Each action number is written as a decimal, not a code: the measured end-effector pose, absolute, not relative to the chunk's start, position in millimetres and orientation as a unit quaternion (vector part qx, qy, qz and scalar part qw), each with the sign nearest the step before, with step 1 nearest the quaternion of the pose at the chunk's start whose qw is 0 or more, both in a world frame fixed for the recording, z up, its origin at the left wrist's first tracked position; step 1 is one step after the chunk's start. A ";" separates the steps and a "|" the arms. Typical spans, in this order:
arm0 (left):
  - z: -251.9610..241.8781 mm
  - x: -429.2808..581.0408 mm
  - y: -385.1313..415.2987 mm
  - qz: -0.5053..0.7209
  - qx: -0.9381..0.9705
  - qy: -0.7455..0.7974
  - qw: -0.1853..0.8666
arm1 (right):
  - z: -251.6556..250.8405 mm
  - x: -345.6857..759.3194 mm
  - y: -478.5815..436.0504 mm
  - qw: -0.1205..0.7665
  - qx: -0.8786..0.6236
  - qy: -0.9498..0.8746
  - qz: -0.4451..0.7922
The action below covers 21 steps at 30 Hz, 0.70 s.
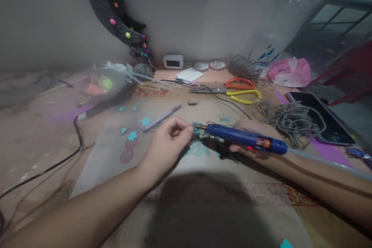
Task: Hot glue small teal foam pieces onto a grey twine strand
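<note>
Two fingertips of the left hand (168,141), thumb and forefinger, are drawn together on a small teal piece (197,127), too blurred for its shape to be told. The right hand (258,128) is wrapped round a blue glue gun (235,135), its fingers partly hidden behind the barrel. The gun points left, its metal tip right at the teal piece; its long axis runs nearly level, dropping slightly towards the right, where a clear stick (319,161) trails from the back over the forearm. Just beyond the left hand a pen (162,118) slants up to the right, near teal flower shapes (132,135). Farther out, scissors (209,90) lie with blades leftward, and tangled grey cord (286,122) overlaps a dark phone (334,124) beyond the right hand
</note>
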<state>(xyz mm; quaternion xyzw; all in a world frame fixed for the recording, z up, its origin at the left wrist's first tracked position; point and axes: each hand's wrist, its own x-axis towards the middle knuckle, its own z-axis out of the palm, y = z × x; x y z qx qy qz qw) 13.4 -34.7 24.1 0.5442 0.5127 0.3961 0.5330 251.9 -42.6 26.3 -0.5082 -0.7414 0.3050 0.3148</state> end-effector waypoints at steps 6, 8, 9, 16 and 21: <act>24.4 14.0 -32.9 0.390 0.535 0.529 0.531 | 16.7 254.5 -39.3 0.332 -0.452 -0.802 0.207; 23.3 14.1 -31.9 0.391 0.532 0.532 0.530 | 15.7 253.7 -39.9 0.337 -0.438 -0.811 0.191; 22.4 14.0 -31.3 0.391 0.531 0.532 0.531 | 15.9 253.4 -40.7 0.340 -0.433 -0.812 0.192; 14.1 13.3 -28.9 0.405 0.526 0.516 0.542 | 25.8 256.4 -50.5 0.418 -0.409 -0.708 0.397; 7.9 15.3 -28.1 0.401 0.558 0.502 0.525 | 58.1 246.7 -40.3 0.437 -0.448 -0.688 0.368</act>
